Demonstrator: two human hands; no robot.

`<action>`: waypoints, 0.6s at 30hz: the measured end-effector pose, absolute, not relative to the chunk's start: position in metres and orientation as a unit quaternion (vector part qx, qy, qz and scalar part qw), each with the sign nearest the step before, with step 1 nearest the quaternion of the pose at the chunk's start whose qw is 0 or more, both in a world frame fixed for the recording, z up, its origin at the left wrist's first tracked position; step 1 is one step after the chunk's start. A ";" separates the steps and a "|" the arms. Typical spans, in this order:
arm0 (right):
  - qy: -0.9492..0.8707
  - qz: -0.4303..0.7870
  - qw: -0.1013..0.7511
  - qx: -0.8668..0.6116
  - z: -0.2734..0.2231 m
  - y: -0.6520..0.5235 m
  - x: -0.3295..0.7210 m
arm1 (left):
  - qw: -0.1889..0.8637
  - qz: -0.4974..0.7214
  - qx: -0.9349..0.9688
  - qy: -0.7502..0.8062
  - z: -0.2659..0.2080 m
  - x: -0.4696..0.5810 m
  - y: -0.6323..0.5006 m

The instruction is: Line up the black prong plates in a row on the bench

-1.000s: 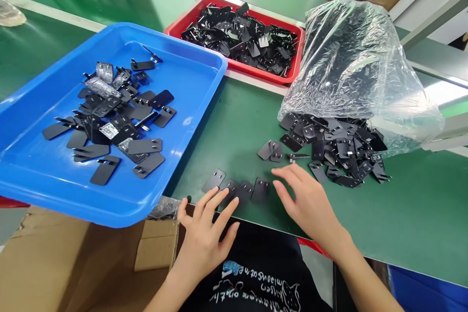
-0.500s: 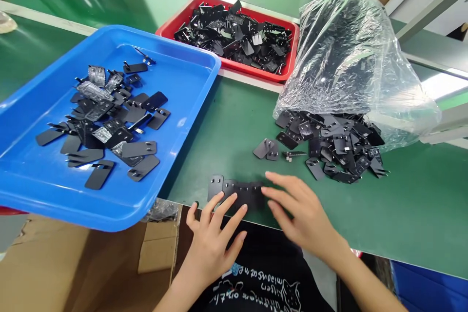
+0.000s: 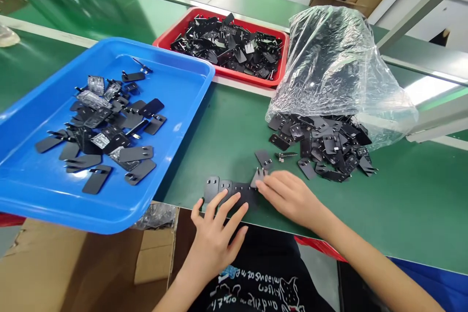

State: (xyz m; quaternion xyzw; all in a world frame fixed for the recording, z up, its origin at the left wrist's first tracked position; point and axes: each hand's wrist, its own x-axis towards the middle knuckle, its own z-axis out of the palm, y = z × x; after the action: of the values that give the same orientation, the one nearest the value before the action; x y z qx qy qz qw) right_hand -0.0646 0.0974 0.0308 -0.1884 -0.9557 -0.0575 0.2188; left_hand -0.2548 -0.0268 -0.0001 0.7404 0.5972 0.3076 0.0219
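Along the front edge of the green table lies a row of flat black plug plates [image 3: 211,188], each with two metal pins pointing up. My left hand [image 3: 217,231] is spread, its fingertips resting on the lower part of that row. My right hand [image 3: 288,197] pinches another black plug plate [image 3: 258,176], pins up, at the right end of the row. Just beyond it lies a loose plug plate [image 3: 263,158], and a further one [image 3: 285,155] sits on its edge beside it. How many plates lie under my left fingers is partly hidden.
A blue tray [image 3: 183,75] with scattered plug plates stands left, overhanging the table edge. Behind is a red tray [image 3: 161,39] full of black pieces. A clear plastic bag [image 3: 329,68] spills a pile of plug plates [image 3: 331,144] at right. An open cardboard box [image 3: 66,253] is below left.
My right hand has taken one of the two loose plug plates and brought it toward the row's right end. My left hand stays on the row. The view has shifted slightly.
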 end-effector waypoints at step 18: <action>-0.854 -0.016 0.250 -0.455 0.014 0.061 -0.076 | 0.005 0.301 0.753 0.585 -0.004 -0.257 -0.017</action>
State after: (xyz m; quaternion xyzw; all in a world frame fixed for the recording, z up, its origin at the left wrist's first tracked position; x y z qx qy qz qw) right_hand -0.0764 0.0610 0.0143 -0.4555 -0.8543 -0.0163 0.2500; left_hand -0.2573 -0.0168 -0.0044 0.7530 0.5853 0.3006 0.0051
